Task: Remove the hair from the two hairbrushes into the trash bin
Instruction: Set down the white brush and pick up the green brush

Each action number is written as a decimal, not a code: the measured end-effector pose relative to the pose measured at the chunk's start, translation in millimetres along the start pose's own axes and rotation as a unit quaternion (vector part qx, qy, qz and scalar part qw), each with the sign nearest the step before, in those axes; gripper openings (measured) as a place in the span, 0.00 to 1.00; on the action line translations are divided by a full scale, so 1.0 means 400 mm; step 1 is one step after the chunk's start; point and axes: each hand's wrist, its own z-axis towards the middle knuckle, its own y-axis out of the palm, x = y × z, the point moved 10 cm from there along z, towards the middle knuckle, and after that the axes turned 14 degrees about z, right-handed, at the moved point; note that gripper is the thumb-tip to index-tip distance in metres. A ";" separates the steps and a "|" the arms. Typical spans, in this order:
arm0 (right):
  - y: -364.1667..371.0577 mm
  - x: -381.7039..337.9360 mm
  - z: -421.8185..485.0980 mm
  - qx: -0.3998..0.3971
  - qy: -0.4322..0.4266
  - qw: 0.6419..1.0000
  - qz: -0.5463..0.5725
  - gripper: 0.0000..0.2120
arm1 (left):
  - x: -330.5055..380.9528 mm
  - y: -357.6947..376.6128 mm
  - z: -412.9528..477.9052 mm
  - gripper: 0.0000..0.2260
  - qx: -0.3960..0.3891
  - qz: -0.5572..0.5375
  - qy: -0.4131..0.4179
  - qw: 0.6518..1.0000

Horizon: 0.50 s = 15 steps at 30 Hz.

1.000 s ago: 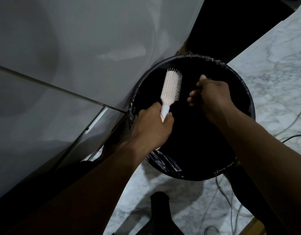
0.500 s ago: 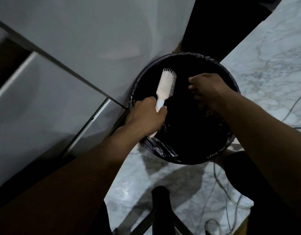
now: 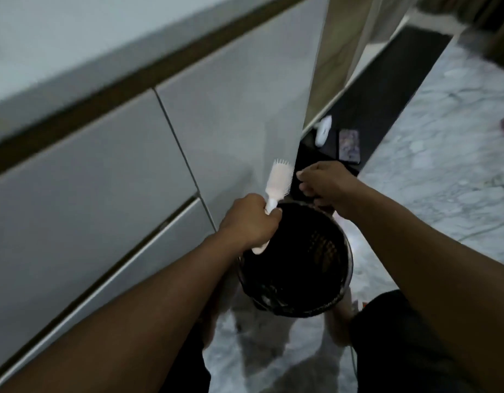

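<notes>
My left hand grips the handle of a white hairbrush, which stands upright with its bristles facing right, above the far left rim of the black lined trash bin. My right hand hovers over the bin's far edge. Its fingers are curled and its fingertips sit right at the bristles. Whether hair or anything else is between those fingers is hidden. The picture is blurred. No second hairbrush shows.
Grey drawer fronts fill the left side, close beside the bin. Beyond the bin, a white object and a flat patterned item lie on a dark low shelf. Marble floor spreads to the right. My dark-clothed leg is near the bin.
The view has swung upward, so the bin now sits lower in the frame. Both hands and the brush have risen from over the bin's middle to its far rim, with the right fingertips now at the bristles.
</notes>
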 end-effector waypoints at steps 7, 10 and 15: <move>-0.015 -0.336 -0.255 -0.013 -0.099 0.994 -0.032 0.08 | 0.144 -0.383 -0.192 0.18 0.130 0.021 0.066 0.989; -0.004 -0.465 -0.374 -0.023 -0.166 0.985 -0.045 0.12 | 0.175 -0.532 -0.289 0.18 0.184 0.039 0.088 0.978; 0.057 -0.636 -0.543 -0.033 -0.232 0.971 -0.047 0.12 | 0.159 -0.734 -0.436 0.16 0.257 0.045 0.073 0.962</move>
